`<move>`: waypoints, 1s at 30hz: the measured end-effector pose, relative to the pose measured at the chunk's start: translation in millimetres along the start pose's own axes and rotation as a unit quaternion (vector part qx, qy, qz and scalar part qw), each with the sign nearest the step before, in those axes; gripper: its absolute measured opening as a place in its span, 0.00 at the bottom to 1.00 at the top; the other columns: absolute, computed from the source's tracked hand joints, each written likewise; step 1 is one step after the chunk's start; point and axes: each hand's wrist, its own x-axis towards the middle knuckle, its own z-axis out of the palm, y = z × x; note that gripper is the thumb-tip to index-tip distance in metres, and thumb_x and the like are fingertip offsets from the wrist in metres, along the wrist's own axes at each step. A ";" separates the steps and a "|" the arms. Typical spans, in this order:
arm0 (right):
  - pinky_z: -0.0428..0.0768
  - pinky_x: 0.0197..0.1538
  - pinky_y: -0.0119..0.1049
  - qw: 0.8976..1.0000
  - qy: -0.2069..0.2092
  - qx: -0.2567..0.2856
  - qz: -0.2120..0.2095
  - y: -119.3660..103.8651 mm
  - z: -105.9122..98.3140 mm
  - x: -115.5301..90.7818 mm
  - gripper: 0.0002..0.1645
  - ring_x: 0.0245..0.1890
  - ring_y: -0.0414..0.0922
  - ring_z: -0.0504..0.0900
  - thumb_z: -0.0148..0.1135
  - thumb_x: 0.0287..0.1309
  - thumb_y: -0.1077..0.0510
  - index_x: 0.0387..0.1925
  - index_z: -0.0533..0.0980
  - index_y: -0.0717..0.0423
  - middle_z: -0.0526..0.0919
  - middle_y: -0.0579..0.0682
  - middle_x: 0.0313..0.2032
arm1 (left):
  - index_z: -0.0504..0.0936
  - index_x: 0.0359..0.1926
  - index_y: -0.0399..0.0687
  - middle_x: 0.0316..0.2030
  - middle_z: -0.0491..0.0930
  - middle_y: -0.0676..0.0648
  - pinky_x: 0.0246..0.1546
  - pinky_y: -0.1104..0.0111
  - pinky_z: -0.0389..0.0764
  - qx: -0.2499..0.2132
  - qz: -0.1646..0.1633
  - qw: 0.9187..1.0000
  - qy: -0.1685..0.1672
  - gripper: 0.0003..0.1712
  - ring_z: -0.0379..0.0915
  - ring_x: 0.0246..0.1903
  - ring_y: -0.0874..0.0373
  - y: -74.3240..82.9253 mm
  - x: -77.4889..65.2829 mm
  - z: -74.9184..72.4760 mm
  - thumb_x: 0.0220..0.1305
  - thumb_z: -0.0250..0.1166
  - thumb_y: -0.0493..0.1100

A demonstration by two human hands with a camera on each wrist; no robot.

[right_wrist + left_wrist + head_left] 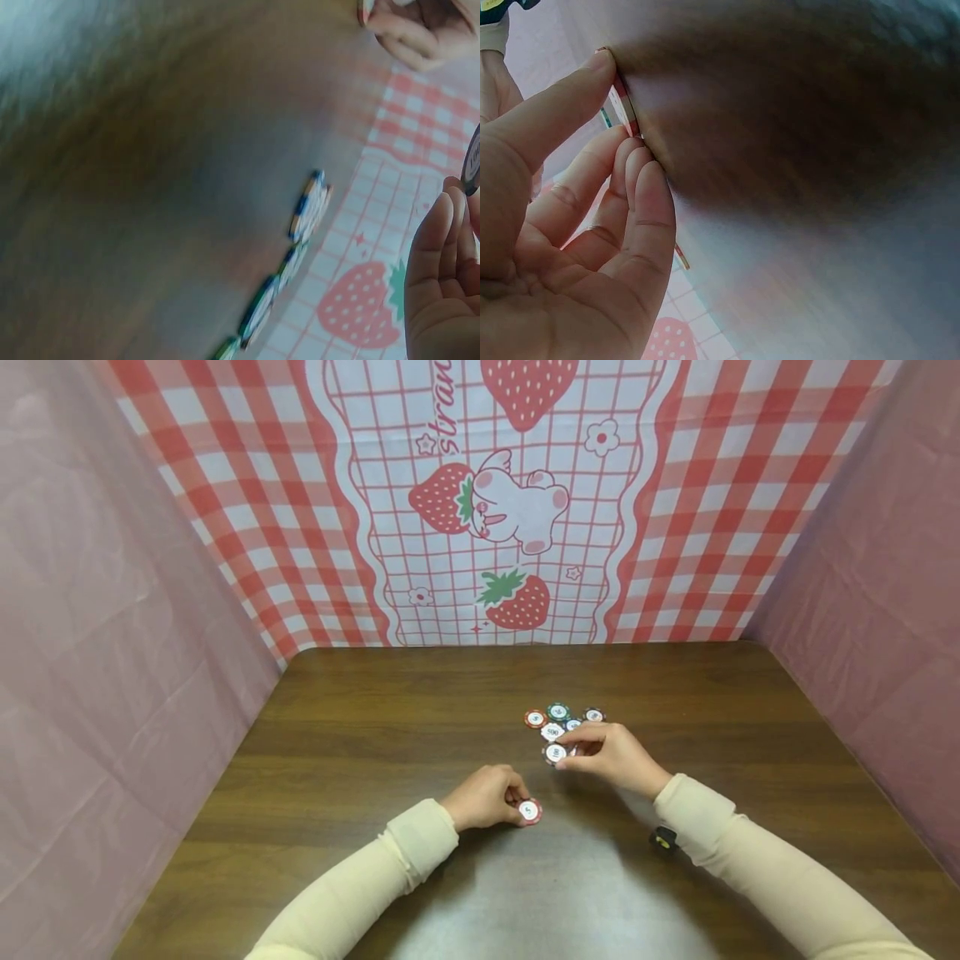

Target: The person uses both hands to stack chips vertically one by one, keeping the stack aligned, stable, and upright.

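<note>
Nearest to me, the pale sleeves end in thick cuffs (423,839), sitting behind each grip, perhaps so that loose cloth stays off the tabletop (352,735). The left hand (483,797) is the closer of the two, its thumb and fingertips pinching a red-rimmed chip (529,812) from opposite edges, a narrow hold that spans just the disc. I'd guess the edge hold is chosen because so flat a thing offers little else to grasp, and it leaves the printed face bare. That chip sits low, at the fingertips; whether it touches the wood I can't tell. Farther off and to the right, the right hand (611,760) has a similar narrow pinch, on a dark-rimmed chip (555,753) whose face also shows; from the right wrist view it seems lifted off the surface. Just beyond that grip a white chip (552,732) marked 500 lies flat, with a blue-rimmed chip (573,727) by the fingers, and past them a red chip (536,718), a green chip (557,712) and a black-rimmed chip (594,716). They lie close together, presumably so that one short reach covers them all. Something more shows beneath the right fingers, too hidden to name. Behind everything hangs a strawberry-printed cloth (517,602).
</note>
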 end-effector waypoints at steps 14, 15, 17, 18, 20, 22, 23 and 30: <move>0.80 0.34 0.31 0.995 -0.072 0.001 -0.071 -7.2 24.8 -2.0 0.17 0.31 0.37 0.79 0.76 0.47 0.53 0.40 0.85 0.54 0.86 0.46 0.35 | 0.85 0.31 0.45 0.28 0.81 0.51 0.31 0.78 0.72 0.004 -0.001 1.000 0.005 0.14 0.71 0.27 0.68 -0.7 2.5 1.3 0.42 0.80 0.42; 0.80 0.34 0.31 0.994 -0.075 0.000 -0.073 -7.2 25.8 -2.1 0.17 0.31 0.38 0.79 0.76 0.47 0.53 0.40 0.85 0.54 0.86 0.46 0.35 | 0.85 0.30 0.45 0.28 0.81 0.51 0.30 0.78 0.72 0.005 -0.002 1.000 0.005 0.14 0.71 0.26 0.68 -0.6 2.5 1.3 0.42 0.80 0.42; 0.79 0.34 0.31 0.994 -0.082 0.000 -0.074 -7.0 27.6 -2.2 0.17 0.31 0.39 0.79 0.76 0.47 0.53 0.40 0.85 0.54 0.85 0.46 0.34 | 0.84 0.30 0.45 0.27 0.80 0.51 0.30 0.78 0.71 0.006 -0.003 1.000 0.006 0.15 0.70 0.26 0.68 -0.6 2.6 1.2 0.41 0.80 0.42; 0.79 0.34 0.30 0.994 -0.085 -0.001 -0.073 -7.1 28.2 -2.2 0.17 0.31 0.39 0.79 0.76 0.47 0.52 0.40 0.85 0.54 0.85 0.45 0.34 | 0.84 0.30 0.45 0.27 0.80 0.51 0.29 0.78 0.71 0.006 -0.003 1.000 0.006 0.15 0.69 0.25 0.68 -0.8 2.6 1.2 0.41 0.80 0.42; 0.78 0.34 0.29 0.994 -0.089 -0.001 -0.069 -6.6 29.4 -2.2 0.17 0.31 0.39 0.78 0.76 0.47 0.52 0.40 0.86 0.53 0.85 0.44 0.33 | 0.84 0.30 0.45 0.27 0.80 0.51 0.29 0.78 0.71 0.004 -0.004 1.000 0.006 0.15 0.69 0.25 0.68 -0.8 2.6 0.9 0.41 0.80 0.43; 0.77 0.33 0.28 0.994 -0.093 0.002 -0.065 -6.7 30.2 -2.5 0.17 0.30 0.39 0.78 0.76 0.47 0.52 0.39 0.86 0.53 0.84 0.44 0.32 | 0.84 0.30 0.45 0.27 0.80 0.51 0.29 0.78 0.71 0.003 -0.004 1.000 0.006 0.15 0.69 0.25 0.69 -1.0 2.5 0.7 0.41 0.80 0.43; 0.77 0.33 0.28 0.993 -0.095 0.003 -0.064 -6.9 30.4 -2.7 0.17 0.30 0.40 0.78 0.76 0.46 0.52 0.39 0.86 0.53 0.84 0.44 0.32 | 0.84 0.30 0.45 0.27 0.80 0.51 0.29 0.78 0.71 0.003 -0.005 1.000 0.006 0.15 0.69 0.25 0.69 -1.0 2.5 0.6 0.41 0.80 0.43; 0.77 0.32 0.27 0.990 -0.117 0.002 -0.079 -6.3 34.0 -4.8 0.15 0.29 0.37 0.77 0.76 0.48 0.53 0.38 0.86 0.52 0.84 0.43 0.30 | 0.83 0.28 0.47 0.24 0.81 0.54 0.28 0.79 0.70 -0.009 -0.016 1.000 0.000 0.15 0.68 0.23 0.71 -0.6 2.2 0.5 0.42 0.80 0.44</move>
